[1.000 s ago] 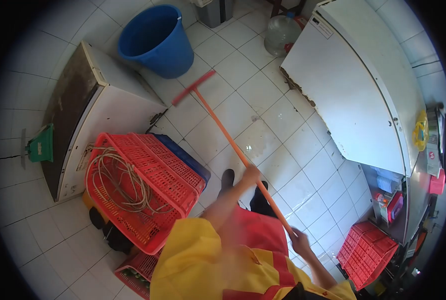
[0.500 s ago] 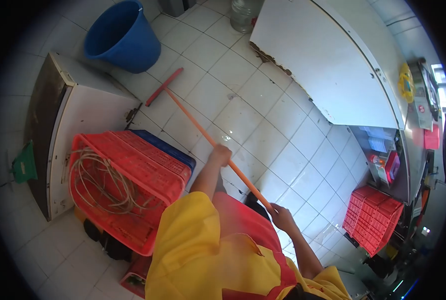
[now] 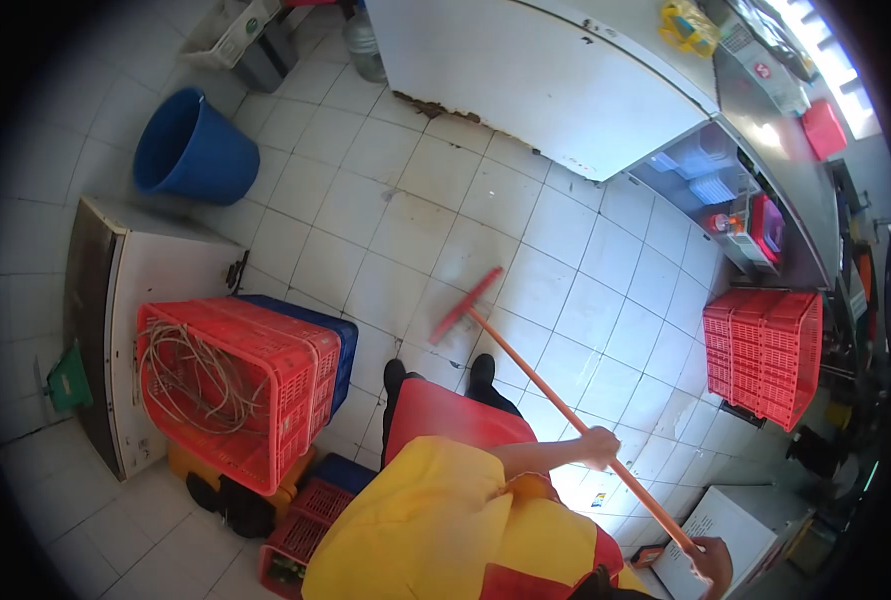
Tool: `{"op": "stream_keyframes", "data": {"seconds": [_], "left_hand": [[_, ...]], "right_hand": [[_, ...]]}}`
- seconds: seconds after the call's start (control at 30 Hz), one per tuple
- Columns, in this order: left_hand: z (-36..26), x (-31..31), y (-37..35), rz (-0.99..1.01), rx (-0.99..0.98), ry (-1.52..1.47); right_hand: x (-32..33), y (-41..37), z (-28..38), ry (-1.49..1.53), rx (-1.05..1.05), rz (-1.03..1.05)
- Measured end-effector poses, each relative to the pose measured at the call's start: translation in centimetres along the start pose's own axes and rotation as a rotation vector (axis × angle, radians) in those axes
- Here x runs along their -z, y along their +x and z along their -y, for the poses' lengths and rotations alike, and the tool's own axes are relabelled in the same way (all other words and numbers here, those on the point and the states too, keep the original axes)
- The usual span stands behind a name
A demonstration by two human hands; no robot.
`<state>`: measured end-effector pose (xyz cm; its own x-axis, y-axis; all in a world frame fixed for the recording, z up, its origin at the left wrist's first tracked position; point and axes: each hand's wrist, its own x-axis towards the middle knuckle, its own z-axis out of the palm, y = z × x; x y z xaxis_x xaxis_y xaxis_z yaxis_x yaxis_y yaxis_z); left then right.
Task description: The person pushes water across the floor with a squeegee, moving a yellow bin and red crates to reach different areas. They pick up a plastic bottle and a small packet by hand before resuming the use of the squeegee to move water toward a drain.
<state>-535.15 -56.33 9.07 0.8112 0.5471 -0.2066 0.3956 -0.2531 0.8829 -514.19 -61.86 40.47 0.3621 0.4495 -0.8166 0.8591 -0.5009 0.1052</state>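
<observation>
An orange-handled squeegee point(image 3: 541, 385) slants across the white tiled floor, its red head point(image 3: 454, 318) resting a little in front of my dark shoes. My left hand point(image 3: 599, 447) is wrapped round the middle of the handle, with that arm stretched across my body. Near the handle's upper end, at the lower right, my right hand point(image 3: 711, 563) is closed on it. Below are my yellow sleeve and red apron point(image 3: 446, 415).
Red crates point(image 3: 296, 380) with a coiled hose stand at the left, beside a white cabinet point(image 3: 166, 290). A blue bucket point(image 3: 231, 165) is at the upper left. A long white unit point(image 3: 526, 80) spans the top. More red crates point(image 3: 761, 350) stand at the right.
The squeegee head has come from the far left floor towards my feet and to the right. Both hands have moved right and down with the handle, and the view has shifted.
</observation>
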Motion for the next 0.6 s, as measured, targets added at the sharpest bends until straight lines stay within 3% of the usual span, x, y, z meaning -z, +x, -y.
{"op": "stream_keyframes", "data": {"seconds": [0.07,0.13,0.17,0.23,0.3,0.37,0.4,0.43,0.53,0.6], "left_hand": [[-2.8,0.7,1.2,0.069,-0.022,0.023],[-3.2,1.2,1.3,0.061,-0.045,0.070],[-2.4,2.3,0.8,0.058,-0.044,0.081],[0.8,5.2,-1.0,0.001,-0.010,0.078],[8.3,8.4,-3.5,0.002,0.060,0.137],[15.4,15.1,-9.1,-0.034,0.151,0.272],[20.2,17.4,-11.4,-0.039,0.249,0.310],[23.0,22.2,-14.0,0.160,0.345,0.408],[33.9,32.4,-20.7,0.076,0.502,0.596],[42.5,37.4,-24.1,-0.015,0.611,0.674]], "right_hand": [[1.8,-2.8,-0.6,0.112,-0.054,-0.005],[2.6,-2.0,-4.2,-0.137,-0.014,0.143],[2.4,-1.8,-1.8,-0.133,-0.006,0.137],[1.9,-0.6,4.3,0.175,-0.020,0.081],[-1.2,4.0,8.6,-0.079,0.288,-0.070],[-5.2,7.3,16.9,-0.021,0.574,-0.148],[-6.8,8.2,21.6,-0.105,0.493,-0.112],[-8.4,8.6,26.4,-0.184,0.409,-0.072],[-11.7,10.6,41.0,-0.178,0.633,-0.214],[-13.6,13.5,50.1,-0.103,0.668,-0.180]]}}
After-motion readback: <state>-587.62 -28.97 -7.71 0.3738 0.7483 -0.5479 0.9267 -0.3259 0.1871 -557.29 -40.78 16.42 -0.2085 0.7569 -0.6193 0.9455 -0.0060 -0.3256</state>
